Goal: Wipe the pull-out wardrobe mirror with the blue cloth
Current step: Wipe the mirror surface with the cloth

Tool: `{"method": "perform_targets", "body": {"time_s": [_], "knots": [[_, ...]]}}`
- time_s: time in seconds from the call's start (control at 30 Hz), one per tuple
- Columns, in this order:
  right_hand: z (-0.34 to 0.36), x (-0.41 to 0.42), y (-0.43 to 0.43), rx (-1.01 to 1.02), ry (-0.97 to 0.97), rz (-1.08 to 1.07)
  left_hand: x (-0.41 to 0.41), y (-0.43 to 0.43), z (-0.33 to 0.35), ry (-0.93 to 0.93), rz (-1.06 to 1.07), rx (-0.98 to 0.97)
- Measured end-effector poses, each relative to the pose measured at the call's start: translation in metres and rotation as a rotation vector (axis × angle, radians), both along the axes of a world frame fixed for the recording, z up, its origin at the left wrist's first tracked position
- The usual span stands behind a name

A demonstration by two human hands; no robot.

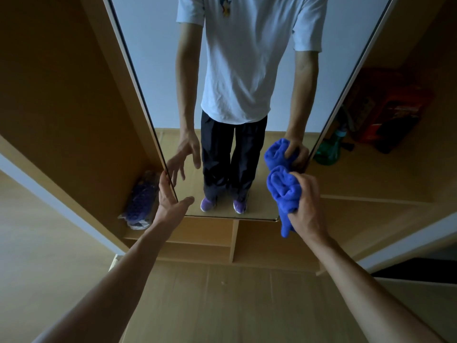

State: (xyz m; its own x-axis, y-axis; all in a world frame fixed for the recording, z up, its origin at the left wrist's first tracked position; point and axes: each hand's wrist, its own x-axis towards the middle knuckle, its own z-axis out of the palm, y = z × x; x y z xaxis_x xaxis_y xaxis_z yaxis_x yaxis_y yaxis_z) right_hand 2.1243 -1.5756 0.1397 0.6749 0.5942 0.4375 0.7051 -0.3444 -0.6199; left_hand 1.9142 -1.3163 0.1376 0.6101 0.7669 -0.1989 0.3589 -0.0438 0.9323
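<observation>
The tall pull-out mirror [158, 78] stands straight ahead between two wooden wardrobe compartments, reflecting a person in a white shirt and dark trousers. My right hand [306, 201] grips the bunched blue cloth [284, 191] against the glass near the mirror's lower right corner; a tail of the cloth hangs below the mirror's bottom edge. My left hand [170, 196] is at the mirror's lower left edge, fingers spread and straight, thumb in front of the glass, the fingers reaching past the frame's side.
A plastic bag with purple contents [143, 199] lies on the wardrobe floor left of the mirror. A red box [393, 107] and a green bottle [329, 149] sit in the right compartment. Wooden drawers [210, 238] lie below the mirror.
</observation>
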Motion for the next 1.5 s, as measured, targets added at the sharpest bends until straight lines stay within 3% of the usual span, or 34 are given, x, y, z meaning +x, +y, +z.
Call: {"method": "perform_targets", "body": {"time_s": [0.17, 0.3, 0.53, 0.7, 0.93, 1.1, 1.23, 1.5], "knots": [[0.014, 0.008, 0.015, 0.276, 0.103, -0.090, 0.000, -0.002, 0.000, -0.006, -0.002, 0.039], [0.003, -0.007, 0.032, 0.347, 0.019, -0.231, -0.010, 0.012, -0.007, -0.007, -0.027, 0.022], [-0.005, -0.013, 0.035, 0.415, 0.062, -0.335, -0.005, 0.003, -0.008, 0.007, -0.016, 0.087], [-0.004, -0.036, 0.053, 0.382, 0.082, -0.355, -0.008, 0.008, -0.013, 0.015, -0.040, 0.126], [0.017, -0.068, 0.097, 0.228, 0.101, -0.185, -0.011, 0.012, -0.013, 0.015, -0.059, 0.152], [0.008, -0.106, 0.136, 0.126, -0.081, -0.176, -0.016, 0.015, -0.011, -0.026, -0.078, 0.127], [0.001, -0.125, 0.170, 0.048, -0.146, -0.140, -0.020, 0.020, -0.009, -0.089, -0.102, 0.006], [-0.002, -0.153, 0.213, -0.035, -0.193, -0.092, -0.022, 0.030, -0.007, -0.214, -0.105, 0.014]]}}
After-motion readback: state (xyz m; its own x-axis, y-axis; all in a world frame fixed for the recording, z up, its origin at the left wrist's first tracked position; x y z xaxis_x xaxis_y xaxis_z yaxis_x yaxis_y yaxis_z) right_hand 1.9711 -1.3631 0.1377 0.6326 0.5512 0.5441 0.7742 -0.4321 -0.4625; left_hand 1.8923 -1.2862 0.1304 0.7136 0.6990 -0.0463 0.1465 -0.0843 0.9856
